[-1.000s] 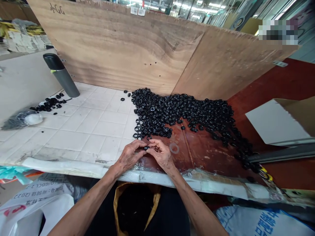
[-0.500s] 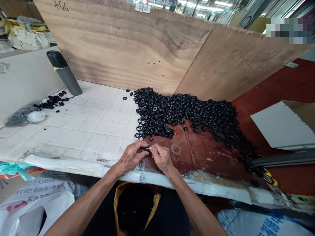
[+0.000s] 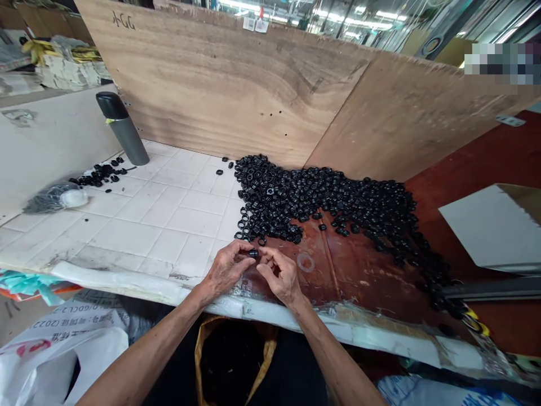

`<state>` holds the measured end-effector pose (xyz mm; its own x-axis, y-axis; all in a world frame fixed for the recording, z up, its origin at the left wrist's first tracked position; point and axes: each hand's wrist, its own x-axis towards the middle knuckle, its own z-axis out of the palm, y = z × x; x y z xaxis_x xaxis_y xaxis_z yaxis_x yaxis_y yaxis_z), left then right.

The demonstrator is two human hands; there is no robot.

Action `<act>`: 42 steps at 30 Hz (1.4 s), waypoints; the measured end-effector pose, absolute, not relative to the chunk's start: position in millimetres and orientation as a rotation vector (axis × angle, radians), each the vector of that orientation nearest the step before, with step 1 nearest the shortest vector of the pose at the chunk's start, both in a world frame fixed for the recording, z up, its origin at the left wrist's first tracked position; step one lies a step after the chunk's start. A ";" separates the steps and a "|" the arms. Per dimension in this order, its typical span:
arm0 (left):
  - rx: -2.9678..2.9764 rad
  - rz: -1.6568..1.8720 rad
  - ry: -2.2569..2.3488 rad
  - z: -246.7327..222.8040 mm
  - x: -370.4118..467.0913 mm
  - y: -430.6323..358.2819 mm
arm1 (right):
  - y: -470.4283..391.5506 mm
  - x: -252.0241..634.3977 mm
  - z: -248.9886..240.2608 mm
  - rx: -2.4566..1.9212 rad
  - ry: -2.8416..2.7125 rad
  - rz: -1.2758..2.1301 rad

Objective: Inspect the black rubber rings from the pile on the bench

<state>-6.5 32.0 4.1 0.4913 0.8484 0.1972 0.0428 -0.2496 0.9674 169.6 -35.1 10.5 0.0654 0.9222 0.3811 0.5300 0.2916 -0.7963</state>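
My left hand [image 3: 229, 267] pinches a small black cylindrical plastic part [image 3: 253, 253] between thumb and fingertips, above the front of the table. Close by on its right, my right hand [image 3: 280, 274] has thumb and forefinger apart. Its fingertips are near the part's right end; whether they touch it I cannot tell. Just beyond both hands spreads a large pile of black ring-shaped pieces [image 3: 338, 197], with a few loose rings along its left edge.
A grey bottle [image 3: 129, 135] stands at the back left beside smaller black pieces [image 3: 99, 173] and a plastic bag [image 3: 53, 198]. A plywood board [image 3: 220, 84] walls off the back. An open yellow-edged sack [image 3: 200, 361] is below the table edge. A white box [image 3: 482, 225] is at right.
My right hand has loosened its pinch, thumb and forefinger now spread beside the black part, which shows more fully. My left hand keeps hold of it. The view has shifted slightly.
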 end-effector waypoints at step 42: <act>1.377 0.787 0.638 0.2 -58.3 -79.8 | -150.3 100.1 31.0 -1.553 -1.217 0.847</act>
<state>-58.3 -79.8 0.2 0.6003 0.7980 0.0525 -0.1137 0.0201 0.9933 100.1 -150.3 31.0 0.2633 0.9641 0.0343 0.3021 -0.0486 -0.9520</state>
